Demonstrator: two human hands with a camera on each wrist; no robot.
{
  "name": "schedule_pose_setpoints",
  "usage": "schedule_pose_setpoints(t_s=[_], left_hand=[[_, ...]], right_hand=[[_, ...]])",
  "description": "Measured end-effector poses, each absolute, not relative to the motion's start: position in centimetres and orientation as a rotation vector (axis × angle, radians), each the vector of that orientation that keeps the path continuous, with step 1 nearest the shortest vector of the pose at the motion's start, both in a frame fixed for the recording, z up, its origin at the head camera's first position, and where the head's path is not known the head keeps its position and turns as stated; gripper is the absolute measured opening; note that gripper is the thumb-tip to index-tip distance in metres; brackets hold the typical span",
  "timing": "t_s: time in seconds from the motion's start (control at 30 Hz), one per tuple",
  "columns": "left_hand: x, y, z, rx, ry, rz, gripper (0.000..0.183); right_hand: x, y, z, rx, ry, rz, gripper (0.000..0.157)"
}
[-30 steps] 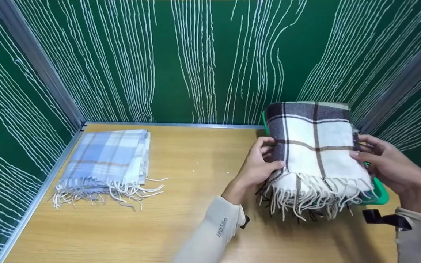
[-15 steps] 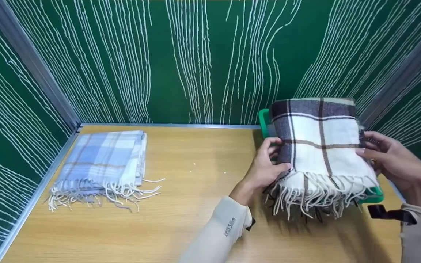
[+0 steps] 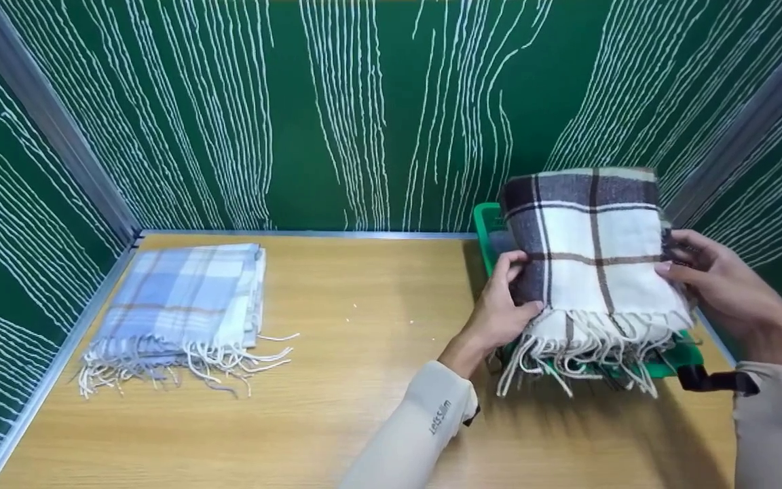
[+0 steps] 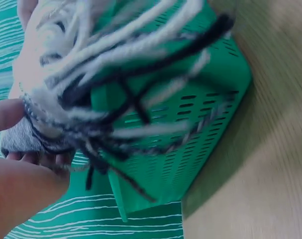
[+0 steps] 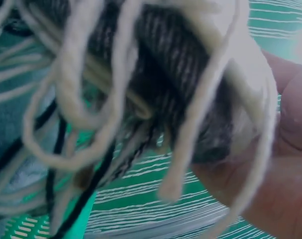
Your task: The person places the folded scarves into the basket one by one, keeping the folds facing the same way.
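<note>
A folded white, brown and black plaid scarf [image 3: 625, 231] with long fringe is held over a green basket [image 3: 482, 224]. My left hand [image 3: 493, 316] grips its left edge, thumb on top and fingers beneath. My right hand [image 3: 737, 292] pinches the right edge the same way. In the left wrist view, fringe hangs in front of the slotted basket wall [image 4: 190, 129]. In the right wrist view, the scarf's dark folded layers [image 5: 160, 64] lie beside the right hand [image 5: 255, 184]. Most of the basket's inside is hidden under the scarf.
A folded blue and white plaid scarf [image 3: 180, 292] lies on the left of the wooden table [image 3: 337, 401], its fringe towards me. Small white specks dot the table's middle. Green panels [image 3: 425, 115] with white wavy lines stand behind and at both sides.
Both hands have carried the plaid scarf a little upward and to the right relative to the basket. More of the basket's left rim now shows. The blue scarf stays on the table.
</note>
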State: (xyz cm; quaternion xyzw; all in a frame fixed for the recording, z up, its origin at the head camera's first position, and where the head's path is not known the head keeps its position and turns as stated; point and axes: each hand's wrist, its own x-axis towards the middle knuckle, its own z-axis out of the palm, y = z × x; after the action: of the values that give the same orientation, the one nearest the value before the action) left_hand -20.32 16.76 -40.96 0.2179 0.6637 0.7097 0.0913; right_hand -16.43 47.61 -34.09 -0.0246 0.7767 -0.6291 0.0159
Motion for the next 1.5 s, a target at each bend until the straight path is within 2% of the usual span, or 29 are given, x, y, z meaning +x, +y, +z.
schedule_pose_setpoints(t_s=[0.13,0.27,0.4,0.53,0.9,1.17,1.5], left_hand=[[-20.6,17.0,-41.1,0.649,2.304,1.891,0.063],[-20.5,17.2,-41.3,0.612,2.676,1.485,0.052],[-19.9,17.4,-41.5,0.616,2.746,1.277,0.044],[-19.4,17.4,-41.7,0.689,2.725,1.228,0.033],[-19.6,14.6,-42.4,0.738,2.553,1.382,0.028],[-20.4,11.6,-43.6,0.669,2.542,1.566,0.027],[-20.8,8.3,-44.6,0.575,2.517,1.659,0.03]], right_hand=[[-17.3,47.4,-34.6,-0.052,2.622,-1.701,0.036],[-18.4,46.6,-35.9,0.0,2.78,-1.374,0.041],[-19.0,45.8,-37.3,-0.011,2.821,-1.059,0.054],[-18.7,45.4,-37.9,-0.046,2.84,-0.873,0.054],[-17.2,44.0,-36.8,-0.083,2.877,-0.832,0.054],[-16.8,41.5,-36.5,-0.202,3.0,-0.951,0.043],[-16.7,37.9,-36.5,-0.284,3.042,-1.122,0.039]])
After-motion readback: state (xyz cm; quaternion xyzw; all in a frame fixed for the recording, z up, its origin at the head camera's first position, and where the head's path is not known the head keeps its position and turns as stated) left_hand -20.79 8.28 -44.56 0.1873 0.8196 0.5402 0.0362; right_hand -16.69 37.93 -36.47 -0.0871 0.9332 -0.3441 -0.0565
